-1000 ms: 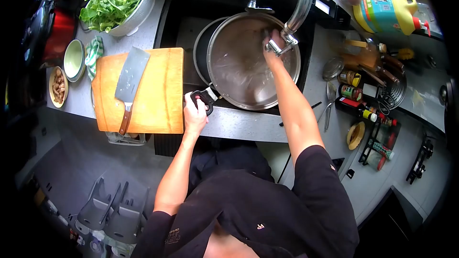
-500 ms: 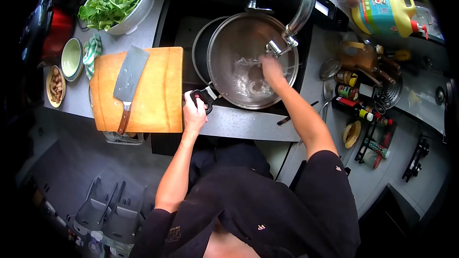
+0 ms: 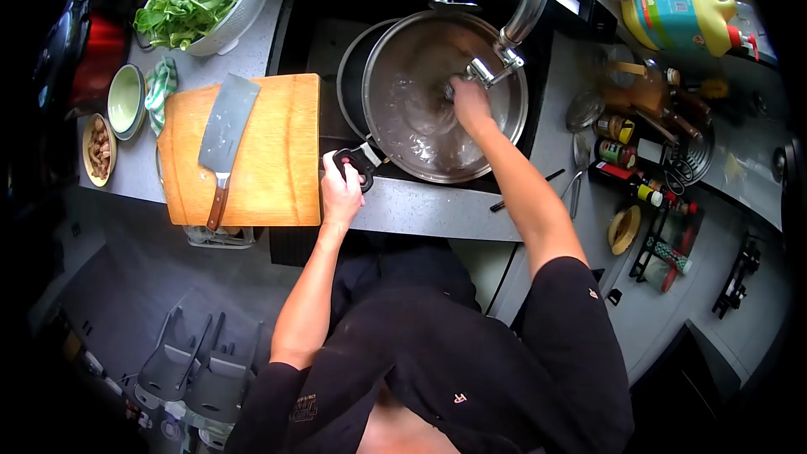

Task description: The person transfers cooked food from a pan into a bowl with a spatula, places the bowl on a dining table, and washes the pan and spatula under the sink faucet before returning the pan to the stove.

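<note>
My left hand [image 3: 343,192] is wrapped round the black handle [image 3: 361,165] of a large steel pan. The pan [image 3: 403,130] rests over the dark sink [image 3: 315,34], with rippling water in it. Inside the pan, below the faucet spout [image 3: 496,71], my right hand [image 3: 471,101] is closed, fingertips down near the water. Something small and dark shows at its fingertips, too blurred to make out. Behind the pan's left rim sits a second round vessel [image 3: 349,80].
A cleaver [image 3: 229,126] lies on a wooden board [image 3: 282,151] at the left. Beyond are a colander [image 3: 244,17] of greens [image 3: 189,0], stacked bowls [image 3: 126,101] and a green checked cloth [image 3: 160,92]. Sauce bottles [image 3: 622,172] and a yellow jug [image 3: 681,4] stand right.
My right hand has moved from the pan's upper right to a little further left, and the water swirls differently. My left hand stays on the handle.
</note>
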